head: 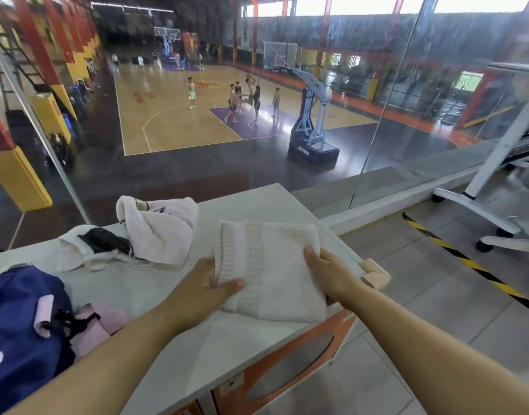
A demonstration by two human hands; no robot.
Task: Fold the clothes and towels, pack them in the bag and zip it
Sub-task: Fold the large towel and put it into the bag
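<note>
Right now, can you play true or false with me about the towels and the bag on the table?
1. Both hands are on the folded white towel. True: the left hand presses its left edge and the right hand holds its right edge.
2. The blue bag sits to the right of the folded towel. False: it is at the table's left end.
3. A crumpled pink towel lies unfolded behind the left hand. True.
4. The folded towel is already inside the bag. False: it lies on the white tabletop.
5. The table stands beside a glass wall overlooking a basketball court. True.
</note>
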